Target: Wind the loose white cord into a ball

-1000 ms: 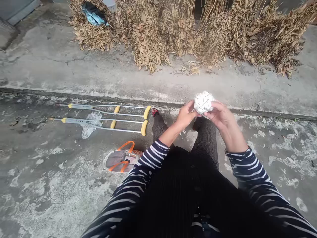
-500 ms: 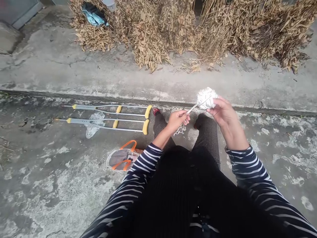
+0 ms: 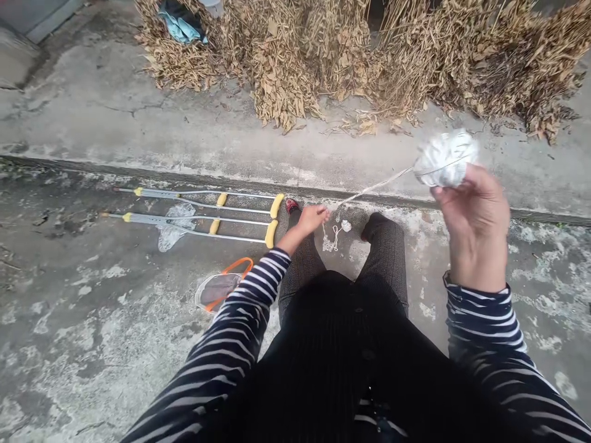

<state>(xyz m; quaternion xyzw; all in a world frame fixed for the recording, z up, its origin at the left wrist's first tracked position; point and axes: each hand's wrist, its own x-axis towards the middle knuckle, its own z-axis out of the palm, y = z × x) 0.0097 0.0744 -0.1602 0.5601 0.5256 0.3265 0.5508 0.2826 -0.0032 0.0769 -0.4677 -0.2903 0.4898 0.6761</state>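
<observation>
One large ball of white cord (image 3: 447, 157) is held in the fingers of the right hand (image 3: 478, 212), at their tips. It is slightly longer than tall, its long axis running left to right and tilted up toward the right. From its left end a single strand (image 3: 376, 186) is stretched down to the left hand (image 3: 314, 218), by whose fingers it is pinched. The hands are well apart; a second ago both were placed on the ball, and since then it has been carried rightward and the strand drawn out much longer. Just right of the left hand, loose loops of cord (image 3: 330, 241) and one small white bundle (image 3: 346, 226) are seen low between the legs. One red shoe (image 3: 290, 205) is seen just left of that hand. Farther left, two crutches (image 3: 159, 219) are laid side by side, with one clear plastic bag (image 3: 168, 237) beneath. One orange-handled bag (image 3: 217, 289) is partly covered by the left sleeve (image 3: 240, 332). Beyond both hands, dried plants (image 3: 286, 67) are heaped.
</observation>
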